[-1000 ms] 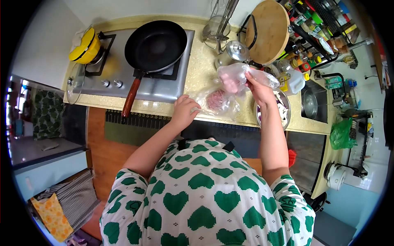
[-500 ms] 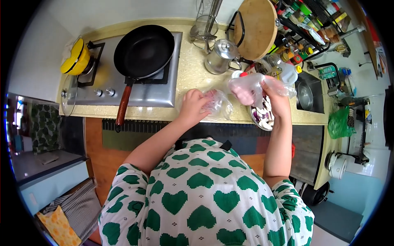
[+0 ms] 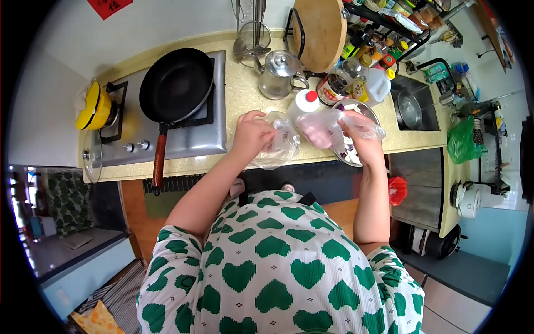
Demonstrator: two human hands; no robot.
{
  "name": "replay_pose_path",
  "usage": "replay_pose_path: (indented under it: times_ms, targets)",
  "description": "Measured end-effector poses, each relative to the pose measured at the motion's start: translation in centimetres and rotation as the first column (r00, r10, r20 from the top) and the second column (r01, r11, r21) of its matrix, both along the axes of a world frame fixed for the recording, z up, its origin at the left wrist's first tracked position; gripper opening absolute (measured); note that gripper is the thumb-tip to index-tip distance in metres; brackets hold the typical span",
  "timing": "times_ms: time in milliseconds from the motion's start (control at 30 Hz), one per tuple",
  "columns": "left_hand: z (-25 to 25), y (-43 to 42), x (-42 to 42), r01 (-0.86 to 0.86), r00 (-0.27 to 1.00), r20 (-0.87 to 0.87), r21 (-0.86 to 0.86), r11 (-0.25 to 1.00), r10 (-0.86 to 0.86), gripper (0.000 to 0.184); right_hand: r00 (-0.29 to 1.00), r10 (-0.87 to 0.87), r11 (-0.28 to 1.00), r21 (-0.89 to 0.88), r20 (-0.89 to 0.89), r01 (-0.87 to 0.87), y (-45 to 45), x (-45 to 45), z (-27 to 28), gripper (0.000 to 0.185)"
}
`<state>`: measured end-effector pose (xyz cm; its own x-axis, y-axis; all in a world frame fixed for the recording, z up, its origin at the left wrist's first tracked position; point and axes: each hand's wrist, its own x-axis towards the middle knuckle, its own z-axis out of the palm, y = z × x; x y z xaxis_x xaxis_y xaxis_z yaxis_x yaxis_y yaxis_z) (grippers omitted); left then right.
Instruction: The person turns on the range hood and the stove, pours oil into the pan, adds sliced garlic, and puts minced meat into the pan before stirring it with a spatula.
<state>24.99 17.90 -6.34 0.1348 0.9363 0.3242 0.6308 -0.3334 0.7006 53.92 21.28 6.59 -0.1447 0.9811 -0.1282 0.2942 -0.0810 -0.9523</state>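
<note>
My right hand [image 3: 361, 139] grips the gathered top of a thin plastic bag [image 3: 338, 127] with pink raw meat [image 3: 317, 133] inside. The meat hangs over the counter, partly in front of a metal bowl [image 3: 376, 115] that contains cut purple and white vegetable pieces [image 3: 349, 151]. On the counter lies a second, clear plastic bag [image 3: 285, 142], crumpled and loose. My left hand [image 3: 255, 136] is at its left side, fingers curled and pinched on the film. Just behind the meat stands a white bottle with a red cap [image 3: 305, 103].
A black frying pan [image 3: 177, 83] sits on the gas stove [image 3: 211, 133], its wooden handle past the counter edge. Behind my hands are a metal kettle [image 3: 276, 78], a round cutting board [image 3: 318, 33] and several sauce bottles. The sink [image 3: 427, 103] is at the right.
My view has shifted, so the bowl and bottle show more. My left hand has shifted from lying over the clear bag to its left side. The meat bag remains in my right hand.
</note>
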Motion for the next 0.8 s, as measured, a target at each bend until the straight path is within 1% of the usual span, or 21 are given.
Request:
replay_pose_path:
  times_ms: [100,200,233,300,333,400,467,500,567,633,667,700,767,800]
  targets:
    - [1.3,-0.1,-0.7,0.071,0.996,0.062,-0.038,0.997,-0.069,0.020,0.999,0.034,0.999,0.023,0.025,-0.034,0.1,-0.3,0.2,0.017]
    - [2.7,0.2,-0.8,0.093,0.981,0.175,-0.032,0.995,-0.086,0.019,0.998,0.059,0.998,0.026,0.019,-0.060,0.1,-0.3,0.1,0.016]
    - [3.5,0.1,-0.8,0.088,0.975,0.206,-0.036,0.995,-0.079,0.020,0.998,0.068,0.997,0.027,0.014,-0.069,0.1,-0.3,0.1,0.015]
    - [5.5,-0.3,-1.1,0.078,0.962,0.267,-0.046,0.996,-0.063,0.021,0.995,0.081,0.997,-0.010,-0.050,-0.081,-0.2,-0.4,0.4,0.014]
    - [6.7,-0.6,-1.5,0.071,0.962,0.265,-0.039,0.997,-0.058,0.022,0.993,0.087,0.996,-0.028,-0.081,-0.089,-0.2,-0.5,0.5,0.014]
    - [9.2,-1.4,-2.6,0.061,0.963,0.263,-0.023,0.998,-0.052,0.023,0.988,0.127,0.991,-0.021,-0.091,-0.129,-0.1,-0.7,0.3,0.014]
    - [11.1,-2.4,-3.6,-0.010,0.952,0.305,-0.013,1.000,0.014,0.021,0.981,0.165,0.986,-0.008,-0.100,-0.167,-0.2,-1.0,0.6,0.015]
    - [12.2,-3.0,-4.0,-0.045,0.944,0.326,-0.009,0.999,0.046,0.020,0.976,0.196,0.981,0.025,-0.095,-0.195,-0.3,-1.4,1.0,0.015]
    - [15.0,-3.7,-5.0,-0.092,0.948,0.306,0.016,0.996,0.082,0.016,0.963,0.257,0.964,0.093,-0.082,-0.249,-0.4,-2.5,1.8,0.016]
    - [16.4,-4.1,-6.2,-0.126,0.953,0.287,0.069,0.990,0.101,0.015,0.942,0.332,0.940,0.097,-0.049,-0.326,-0.3,-3.5,2.2,0.016]
    - [16.8,-4.0,-6.7,-0.147,0.962,0.248,0.118,0.982,0.114,0.012,0.928,0.371,0.925,0.098,-0.033,-0.366,-0.2,-4.1,2.2,0.016]
    - [17.5,-4.2,-6.7,-0.212,0.958,0.221,0.114,0.971,0.183,0.012,0.926,0.373,0.927,0.062,-0.049,-0.370,-0.1,-4.7,2.0,0.016]
    - [17.5,-4.0,-7.3,-0.256,0.958,0.163,0.117,0.959,0.236,0.012,0.923,0.377,0.926,-0.010,-0.079,-0.379,0.3,-6.1,0.8,0.015]
    - [17.3,-4.0,-7.5,-0.275,0.953,0.162,0.109,0.955,0.256,0.012,0.923,0.363,0.930,-0.013,-0.124,-0.368,0.5,-6.8,-0.6,0.017]
